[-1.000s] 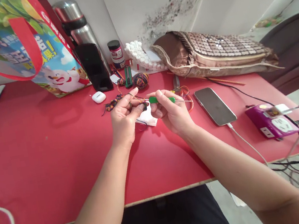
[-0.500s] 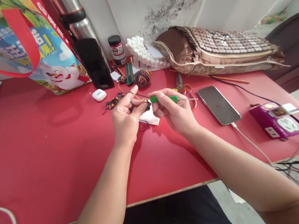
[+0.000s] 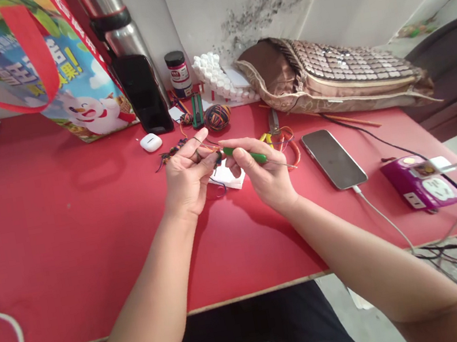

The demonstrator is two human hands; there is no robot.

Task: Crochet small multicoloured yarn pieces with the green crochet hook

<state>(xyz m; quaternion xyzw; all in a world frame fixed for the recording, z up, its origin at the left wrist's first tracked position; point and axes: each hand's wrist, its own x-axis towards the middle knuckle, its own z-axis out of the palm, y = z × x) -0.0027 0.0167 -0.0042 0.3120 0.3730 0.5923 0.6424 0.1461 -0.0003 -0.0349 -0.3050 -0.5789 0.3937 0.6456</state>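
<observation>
My right hand (image 3: 264, 171) grips a crochet hook by its green handle (image 3: 258, 157); a thin metal end sticks out to the right. In my left hand (image 3: 189, 178) a small dark crocheted piece (image 3: 217, 158) is pinched between thumb and fingers, with yarn running over the raised index finger. The hook's other end meets this piece, but the fingers hide the exact contact. Behind the left hand lies a multicoloured crocheted strip (image 3: 173, 151). A ball of multicoloured yarn (image 3: 218, 117) rests farther back. Beneath the hands is a white paper (image 3: 229, 176).
On the red table (image 3: 137, 256) stand a dark phone (image 3: 143, 95), a steel thermos (image 3: 131, 38), a jar (image 3: 178, 74) and a printed bag (image 3: 91, 109). Orange-handled scissors (image 3: 296, 154), a charging phone (image 3: 334, 159), a purple power strip (image 3: 423, 182) and a brown cushion (image 3: 338, 71) are on the right.
Both hands have shifted slightly left with the crocheted piece and the hook. The hook's handle tilts more downward to the right.
</observation>
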